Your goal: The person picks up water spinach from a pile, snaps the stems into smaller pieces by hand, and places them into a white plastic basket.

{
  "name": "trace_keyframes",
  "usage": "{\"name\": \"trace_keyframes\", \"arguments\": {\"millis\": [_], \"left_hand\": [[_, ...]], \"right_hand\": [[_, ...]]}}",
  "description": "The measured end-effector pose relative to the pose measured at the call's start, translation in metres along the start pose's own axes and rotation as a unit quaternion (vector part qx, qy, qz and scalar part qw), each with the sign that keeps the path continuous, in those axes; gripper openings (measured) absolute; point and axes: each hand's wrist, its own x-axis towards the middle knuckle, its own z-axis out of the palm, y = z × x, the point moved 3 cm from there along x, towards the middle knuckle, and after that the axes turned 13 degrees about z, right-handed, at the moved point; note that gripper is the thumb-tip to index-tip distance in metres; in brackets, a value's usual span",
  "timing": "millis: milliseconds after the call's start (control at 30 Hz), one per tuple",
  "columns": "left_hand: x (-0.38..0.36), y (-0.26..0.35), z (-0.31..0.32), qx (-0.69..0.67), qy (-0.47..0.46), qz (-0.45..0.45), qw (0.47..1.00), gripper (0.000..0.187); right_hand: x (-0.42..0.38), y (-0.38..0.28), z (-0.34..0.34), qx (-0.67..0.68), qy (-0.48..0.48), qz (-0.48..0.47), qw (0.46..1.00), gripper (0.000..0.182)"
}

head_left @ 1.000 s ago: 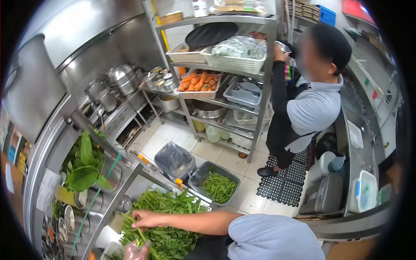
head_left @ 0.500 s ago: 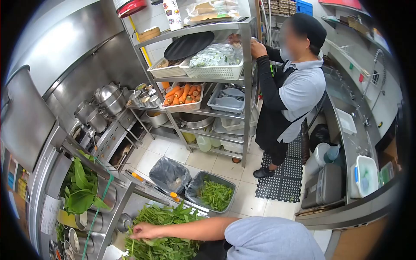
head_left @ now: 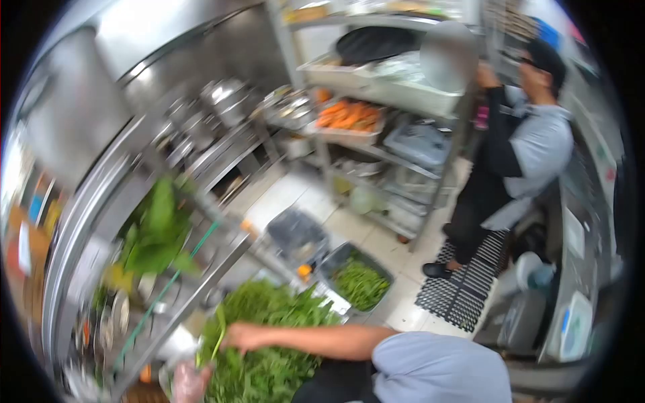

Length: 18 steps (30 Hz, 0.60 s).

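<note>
One view only, from your head camera, and it's smeared with motion blur. Your right hand [head_left: 245,336] reaches across from the lower right, forearm running nearly level, and it sits on the heap of leafy greens [head_left: 269,342] at the bottom centre. The fingers look curled down into the leaves, pinching a green stalk [head_left: 218,339]; its long axis runs steeply, tip pointing up and slightly right, lower end dropping toward the bottom left. Your left hand [head_left: 190,381] shows at the bottom edge, just below and left of the right one, covered in what looks like a clear plastic glove; too blurred to say how far it's open or what it has.

Beyond the heap, a grey bin with green trimmings [head_left: 359,282] stands on the floor tiles, a black-lined bin [head_left: 295,235] just beside it. A co-worker [head_left: 510,161] stands at the metal shelving [head_left: 396,101], arms raised, on a black mat [head_left: 470,282].
</note>
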Motion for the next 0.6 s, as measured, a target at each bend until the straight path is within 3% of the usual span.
{"name": "trace_keyframes", "arguments": {"millis": [33, 133, 167, 233, 267, 367, 500, 567, 600], "left_hand": [[-0.003, -0.013, -0.006, 0.432, -0.017, 0.041, 0.901, 0.063], [-0.006, 0.008, -0.013, 0.442, -0.049, -0.026, 0.896, 0.063], [-0.005, 0.013, -0.011, 0.447, -0.070, 0.007, 0.892, 0.063], [-0.002, 0.063, -0.003, 0.386, -0.038, -0.044, 0.921, 0.063], [-0.003, 0.060, -0.003, 0.371, -0.027, -0.029, 0.928, 0.062], [-0.005, 0.041, -0.007, 0.341, -0.021, -0.012, 0.940, 0.059], [-0.010, 0.038, -0.013, 0.324, -0.053, -0.012, 0.944, 0.053], [-0.018, 0.027, -0.018, 0.306, -0.005, 0.002, 0.952, 0.052], [-0.015, 0.024, -0.022, 0.254, 0.002, -0.010, 0.967, 0.053]], "right_hand": [[0.001, 0.005, -0.004, -0.015, 0.028, 0.002, 0.999, 0.034], [-0.014, 0.002, -0.024, -0.019, 0.143, 0.025, 0.989, 0.037], [-0.018, 0.001, -0.029, -0.012, 0.168, 0.033, 0.985, 0.040], [-0.019, 0.009, -0.025, -0.040, 0.242, 0.072, 0.967, 0.049], [-0.027, -0.005, -0.031, -0.016, 0.203, 0.090, 0.975, 0.048], [-0.018, 0.016, -0.034, -0.104, 0.264, 0.071, 0.956, 0.044], [-0.027, -0.005, -0.043, -0.126, 0.252, 0.079, 0.956, 0.037], [-0.027, -0.010, -0.041, -0.172, 0.250, 0.014, 0.953, 0.032], [-0.025, -0.015, -0.039, -0.183, 0.240, -0.066, 0.951, 0.030]]}}
